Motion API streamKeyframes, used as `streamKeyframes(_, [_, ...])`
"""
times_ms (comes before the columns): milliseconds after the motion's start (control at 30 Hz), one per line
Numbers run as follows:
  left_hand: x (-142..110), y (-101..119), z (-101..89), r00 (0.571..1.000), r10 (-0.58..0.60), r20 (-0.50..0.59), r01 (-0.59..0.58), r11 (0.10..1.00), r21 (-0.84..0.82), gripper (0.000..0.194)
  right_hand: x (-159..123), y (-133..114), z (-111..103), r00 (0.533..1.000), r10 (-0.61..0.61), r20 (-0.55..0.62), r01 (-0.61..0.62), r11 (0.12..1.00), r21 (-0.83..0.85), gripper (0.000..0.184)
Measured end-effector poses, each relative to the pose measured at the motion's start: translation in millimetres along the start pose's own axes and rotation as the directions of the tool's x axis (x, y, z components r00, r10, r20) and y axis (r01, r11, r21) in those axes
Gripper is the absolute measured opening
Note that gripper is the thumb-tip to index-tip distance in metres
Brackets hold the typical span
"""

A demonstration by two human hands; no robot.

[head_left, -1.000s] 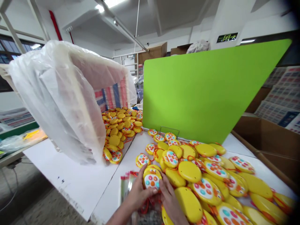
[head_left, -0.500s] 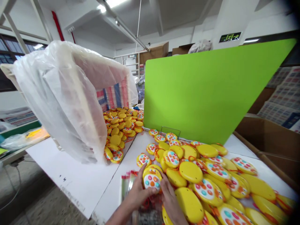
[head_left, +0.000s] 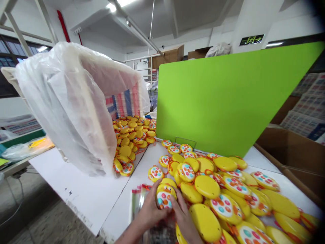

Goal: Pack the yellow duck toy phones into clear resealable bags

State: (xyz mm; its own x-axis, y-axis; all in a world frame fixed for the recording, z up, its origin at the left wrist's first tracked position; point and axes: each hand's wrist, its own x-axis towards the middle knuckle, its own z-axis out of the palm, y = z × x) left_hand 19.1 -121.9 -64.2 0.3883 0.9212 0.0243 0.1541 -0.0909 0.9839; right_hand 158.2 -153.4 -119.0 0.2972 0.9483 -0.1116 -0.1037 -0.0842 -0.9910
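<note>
Between my two hands is a yellow duck-faced toy [head_left: 165,199], its white front with coloured buttons turned up. My left hand [head_left: 151,207] grips it along the left side, thumb near its lower edge. From the right, the fingers of my right hand [head_left: 183,215] close against its side and front. Just beyond it lies another toy, partly hidden. Below my hands are clear plastic packages [head_left: 136,200] with pink edges, mostly covered by my arms. A large heap of the same toys [head_left: 207,186] lies to the right, some face up, some showing plain yellow backs.
On the left, a crate [head_left: 68,101] draped in clear plastic lies on its side, with more toys [head_left: 129,135] spilling from its mouth. A green panel [head_left: 223,101] stands behind the heap. An open cardboard box [head_left: 294,159] is at the right beside the white table [head_left: 83,189].
The held toy has tilted a little between my hands, and my right fingers have moved further over its front. The heap stays as it was.
</note>
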Motion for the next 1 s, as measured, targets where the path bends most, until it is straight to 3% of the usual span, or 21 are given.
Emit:
streamKeyframes(133, [0, -6, -2.7, 0.998, 0.038, 0.053, -0.035, 0.998, -0.052, 0.093, -2, 2, -2, 0.999, -0.019, 0.042, 0.018, 1.0, 0.016, 0.076])
streamKeyframes(333, [0, -13, -7.3, 0.997, 0.054, 0.046, -0.048, 0.993, -0.111, 0.064, -4, -6, 0, 0.994, -0.044, 0.099, 0.044, 0.999, 0.002, 0.071])
streamKeyframes(467, [-1, -10, -5.1, 0.992, 0.075, 0.099, -0.059, 0.986, -0.159, 0.069, -3, -10, 2, 0.997, -0.063, 0.053, 0.063, 0.998, 0.007, 0.068])
streamKeyframes(567, [-1, -5, -1.3, 0.987, 0.054, 0.154, -0.013, 0.967, -0.254, 0.094, -1, -10, 2, 0.999, -0.012, 0.042, 0.01, 0.998, 0.057, 0.068])
streamKeyframes(667, [-1, -1, 1.1, 0.996, 0.017, 0.092, -0.004, 0.99, -0.14, 0.107, 0, -7, 2, 0.999, -0.008, 0.039, 0.007, 1.0, 0.027, 0.067])
streamKeyframes(800, [-1, 0, -1.5, 0.999, 0.038, 0.008, -0.038, 0.991, 0.128, 0.09, -1, -2, 0, 0.997, -0.029, 0.075, 0.03, 1.0, -0.009, 0.071])
streamKeyframes(900, [-1, -2, -5.4, 0.997, 0.054, 0.048, -0.059, 0.994, 0.095, 0.09, -1, 0, -3, 0.993, -0.049, 0.111, 0.049, 0.999, 0.0, 0.073])
streamKeyframes(1000, [0, -8, -7.4, 0.994, 0.081, 0.076, -0.078, 0.996, -0.035, 0.076, -1, 0, -3, 0.988, -0.078, 0.131, 0.08, 0.997, -0.008, 0.067])
